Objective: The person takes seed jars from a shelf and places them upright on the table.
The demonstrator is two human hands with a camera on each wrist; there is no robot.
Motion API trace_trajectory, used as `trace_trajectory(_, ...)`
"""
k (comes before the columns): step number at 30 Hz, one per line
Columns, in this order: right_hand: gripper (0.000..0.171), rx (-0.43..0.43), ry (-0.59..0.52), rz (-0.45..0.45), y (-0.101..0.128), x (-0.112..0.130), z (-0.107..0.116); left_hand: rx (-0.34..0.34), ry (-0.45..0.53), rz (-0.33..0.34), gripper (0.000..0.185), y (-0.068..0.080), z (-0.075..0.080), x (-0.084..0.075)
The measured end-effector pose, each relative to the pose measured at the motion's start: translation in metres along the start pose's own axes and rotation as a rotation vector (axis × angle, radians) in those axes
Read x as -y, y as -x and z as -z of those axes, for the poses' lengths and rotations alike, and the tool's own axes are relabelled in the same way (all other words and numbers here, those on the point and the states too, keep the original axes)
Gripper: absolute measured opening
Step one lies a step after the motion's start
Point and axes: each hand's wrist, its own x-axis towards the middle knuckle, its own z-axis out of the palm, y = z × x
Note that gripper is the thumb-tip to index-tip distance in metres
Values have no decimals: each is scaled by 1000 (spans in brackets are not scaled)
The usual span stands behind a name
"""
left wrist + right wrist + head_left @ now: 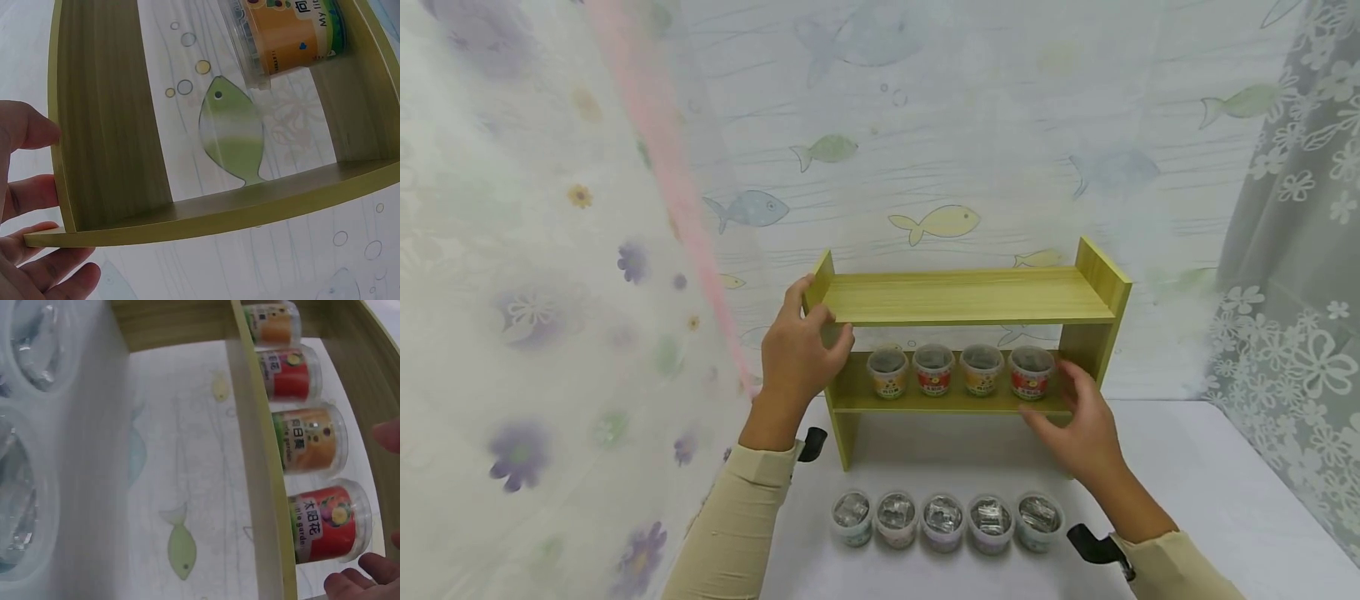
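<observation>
A yellow-green wooden shelf point(970, 296) with two tiers stands on the white table point(1210, 492). My left hand point(820, 321) grips its left side panel near the top; in the left wrist view my fingers point(25, 131) curl round that panel's edge point(106, 125). Several small lidded cups stand on the lower board, from an orange-labelled one point(887, 372) to a red-labelled one point(1031, 372) at the right. My right hand point(1048, 396) hovers with relaxed fingers just right of the red cup point(328, 519), fingertips point(359, 581) close to it but holding nothing.
A row of several clear cups point(943, 521) with silvery contents stands on the table in front of the shelf. The shelf's top board is bare. Flowered curtains hang at the left point(520, 317) and right point(1292, 333); fish-patterned wall point(932, 221) lies behind.
</observation>
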Motion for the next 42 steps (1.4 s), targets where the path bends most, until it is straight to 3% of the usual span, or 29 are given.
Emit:
trace_trajectory(8, 103, 110, -44, -147, -26, 0, -3, 2, 0, -4, 22, 0, -1, 0)
trace_trajectory(15, 99, 172, -83, -234, -40, -4, -2, 12, -7, 6, 22, 1, 0, 0)
trace_trajectory(23, 86, 138, -89, -261, -43, -6, -6, 10, -6, 7, 22, 1, 1, -1)
trace_trajectory(42, 80, 126, 1, -252, -34, 1, -2, 3, -5, 12, 23, 0, -2, 1)
